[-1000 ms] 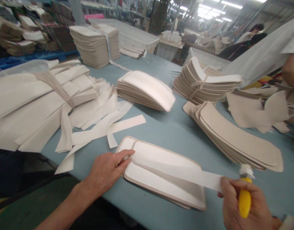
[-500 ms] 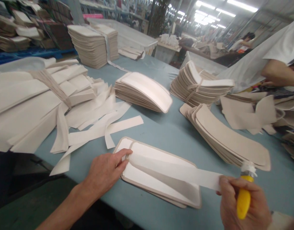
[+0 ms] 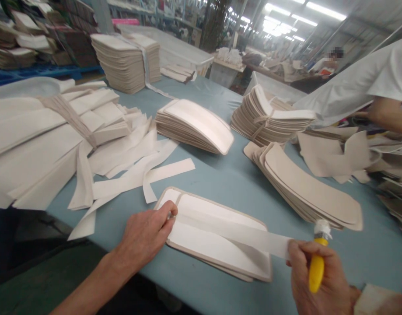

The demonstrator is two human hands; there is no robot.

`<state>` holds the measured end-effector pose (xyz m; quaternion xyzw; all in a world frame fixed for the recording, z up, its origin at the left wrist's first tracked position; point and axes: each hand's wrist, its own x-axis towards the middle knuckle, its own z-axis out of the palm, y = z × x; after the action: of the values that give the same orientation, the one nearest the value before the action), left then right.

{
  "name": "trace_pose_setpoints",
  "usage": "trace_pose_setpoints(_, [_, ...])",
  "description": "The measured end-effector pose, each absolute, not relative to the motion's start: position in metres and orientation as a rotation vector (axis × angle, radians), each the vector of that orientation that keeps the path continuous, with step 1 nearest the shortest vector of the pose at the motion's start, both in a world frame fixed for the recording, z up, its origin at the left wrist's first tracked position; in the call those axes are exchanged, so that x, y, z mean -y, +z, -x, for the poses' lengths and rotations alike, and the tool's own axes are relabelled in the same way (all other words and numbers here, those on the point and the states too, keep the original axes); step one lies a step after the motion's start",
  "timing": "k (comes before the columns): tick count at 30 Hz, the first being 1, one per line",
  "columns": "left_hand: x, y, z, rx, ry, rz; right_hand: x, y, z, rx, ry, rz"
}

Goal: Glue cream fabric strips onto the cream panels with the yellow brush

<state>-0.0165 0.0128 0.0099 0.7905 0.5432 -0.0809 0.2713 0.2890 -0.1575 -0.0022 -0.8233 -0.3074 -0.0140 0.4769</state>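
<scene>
A pale strip point(image 3: 249, 232) stretches along a white panel with a beige border point(image 3: 217, 211), which lies on a few others near the table's front edge. My left hand point(image 3: 151, 232) pinches the strip's left end at the panel's left side. The strip's right end is between the thumb and finger of my right hand point(image 3: 319, 271), past the panel's right edge. That same hand also holds a yellow-handled brush point(image 3: 317, 267), bristles up and coated with something white. Toward its right end the strip is raised and casts a shadow on the panel.
Loose strips point(image 3: 122, 183) and a tied bundle point(image 3: 33, 140) cover the blue table's left point(image 3: 217, 175). Stacked panels stand at the centre point(image 3: 194, 124), back left point(image 3: 125, 61) and right point(image 3: 305, 188). A person's arm point(image 3: 391, 113) reaches in at the far right.
My right hand, with the brush and strip end, has shifted left and slightly down. The strip lies closer to the panel, and its shadow has narrowed. My left hand has hardly moved.
</scene>
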Motion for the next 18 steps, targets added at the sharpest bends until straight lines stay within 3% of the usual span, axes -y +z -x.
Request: trace_pose_setpoints(18, [-0.013, 0.003, 0.018, -1.457, -0.215, -2.186, 0.168, -0.021, -0.291, 0.755, -0.003, 1.993])
